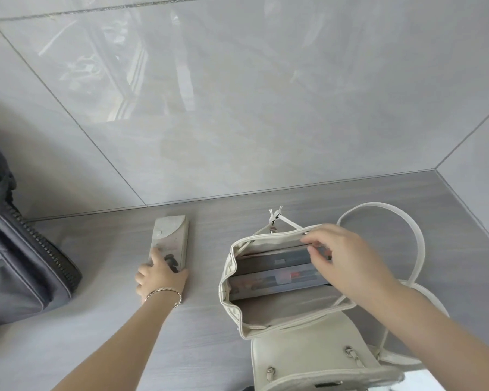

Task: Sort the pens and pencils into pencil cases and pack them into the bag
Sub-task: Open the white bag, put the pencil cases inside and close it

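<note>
A cream backpack (308, 345) lies open on the grey table, its mouth facing up. Inside it lie two clear plastic pencil cases: one at the back (274, 262) and one in front (277, 280), with pens showing through. My right hand (347, 258) reaches into the bag's mouth, and its curled fingers pinch the top edge of the back case by the bag's rim. A grey fabric pencil case (171, 238) with a flap lies flat on the table to the left. My left hand (160, 275) rests on its near end, fingers curling round it.
A dark grey bag (20, 263) with a heavy zipper sits at the left edge. Glossy grey tiled walls (237, 108) rise behind the table and at the right corner. The backpack's strap (407, 221) loops out to the right.
</note>
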{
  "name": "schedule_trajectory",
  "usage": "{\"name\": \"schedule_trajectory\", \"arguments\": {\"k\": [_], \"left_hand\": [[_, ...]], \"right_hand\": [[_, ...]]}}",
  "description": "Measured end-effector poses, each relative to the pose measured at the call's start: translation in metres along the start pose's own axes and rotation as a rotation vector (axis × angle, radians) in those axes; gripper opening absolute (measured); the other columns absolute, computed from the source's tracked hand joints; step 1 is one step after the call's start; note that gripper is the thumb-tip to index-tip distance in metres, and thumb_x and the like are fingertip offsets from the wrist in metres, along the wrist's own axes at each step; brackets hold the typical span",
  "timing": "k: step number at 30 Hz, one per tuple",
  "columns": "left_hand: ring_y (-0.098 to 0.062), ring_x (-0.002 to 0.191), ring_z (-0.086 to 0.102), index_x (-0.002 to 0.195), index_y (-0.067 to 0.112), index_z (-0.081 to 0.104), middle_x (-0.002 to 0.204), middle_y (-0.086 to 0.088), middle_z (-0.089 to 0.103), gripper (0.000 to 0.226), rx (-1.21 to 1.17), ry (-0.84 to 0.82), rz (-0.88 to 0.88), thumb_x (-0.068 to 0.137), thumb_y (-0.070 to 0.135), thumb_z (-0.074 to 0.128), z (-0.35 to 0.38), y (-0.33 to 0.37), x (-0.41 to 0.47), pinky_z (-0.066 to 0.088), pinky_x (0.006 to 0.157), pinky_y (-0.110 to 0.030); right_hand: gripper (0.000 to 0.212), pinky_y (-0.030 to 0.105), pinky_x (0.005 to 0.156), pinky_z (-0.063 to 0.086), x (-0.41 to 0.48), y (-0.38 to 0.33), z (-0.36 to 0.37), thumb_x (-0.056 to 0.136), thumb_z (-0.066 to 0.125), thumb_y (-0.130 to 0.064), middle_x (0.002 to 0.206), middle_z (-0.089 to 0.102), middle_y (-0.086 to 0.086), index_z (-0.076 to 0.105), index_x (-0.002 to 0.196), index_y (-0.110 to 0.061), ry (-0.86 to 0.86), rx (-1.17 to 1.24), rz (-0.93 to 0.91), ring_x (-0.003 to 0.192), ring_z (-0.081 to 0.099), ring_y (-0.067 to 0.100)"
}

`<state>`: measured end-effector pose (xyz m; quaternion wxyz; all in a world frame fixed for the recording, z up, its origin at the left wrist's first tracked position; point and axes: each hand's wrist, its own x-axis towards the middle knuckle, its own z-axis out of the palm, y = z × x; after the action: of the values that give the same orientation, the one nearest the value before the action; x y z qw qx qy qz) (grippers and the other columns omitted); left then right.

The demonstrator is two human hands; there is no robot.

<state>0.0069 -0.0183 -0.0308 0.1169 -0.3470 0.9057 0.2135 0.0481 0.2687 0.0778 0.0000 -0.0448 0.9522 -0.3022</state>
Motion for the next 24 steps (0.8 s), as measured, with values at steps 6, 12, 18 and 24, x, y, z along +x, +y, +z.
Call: {"name": "schedule_trajectory", "arguments": {"k": [6,12,18,24], "left_hand": [[-0.029,0.121,0.036,0.140,0.037,0.022,0.121,-0.006,0.047,0.094,-0.172,0.059,0.354,0.062,0.026,0.073,-0.052,0.025,-0.026,0.034,0.105,-0.047],[-0.005,0.089,0.049,0.125,0.047,0.046,0.100,0.016,0.045,0.076,-0.017,-0.068,1.093,0.050,0.041,0.059,-0.114,0.038,-0.087,0.043,0.080,-0.021],[-0.024,0.081,0.061,0.118,0.047,0.047,0.095,-0.002,0.056,0.068,0.334,-0.001,1.288,0.051,0.043,0.045,-0.102,0.047,-0.105,0.053,0.068,-0.035],[-0.017,0.072,0.062,0.109,0.049,0.052,0.089,0.003,0.061,0.064,0.438,-0.053,1.409,0.045,0.052,0.047,-0.093,0.057,-0.118,0.053,0.059,-0.028]], "right_hand": [[0.031,0.023,0.076,0.039,0.003,0.015,-0.002,0.080,0.065,-0.007,0.104,0.046,-0.010,0.064,0.108,-0.020,0.151,0.026,0.068,0.091,0.044,0.007],[0.013,0.023,0.079,0.049,0.013,0.029,-0.002,0.085,0.063,-0.018,0.085,0.065,-0.010,0.067,0.097,-0.018,0.153,0.289,0.279,0.084,0.062,0.007],[0.010,0.001,0.058,0.041,0.021,0.033,-0.001,0.085,0.061,-0.025,0.076,0.066,-0.011,0.070,0.085,-0.021,0.093,0.226,0.309,0.074,0.063,0.006],[0.015,0.033,0.069,0.048,0.022,0.028,-0.006,0.088,0.056,-0.025,0.076,0.070,-0.001,0.070,0.083,-0.020,0.072,0.145,0.278,0.075,0.063,0.020]]}}
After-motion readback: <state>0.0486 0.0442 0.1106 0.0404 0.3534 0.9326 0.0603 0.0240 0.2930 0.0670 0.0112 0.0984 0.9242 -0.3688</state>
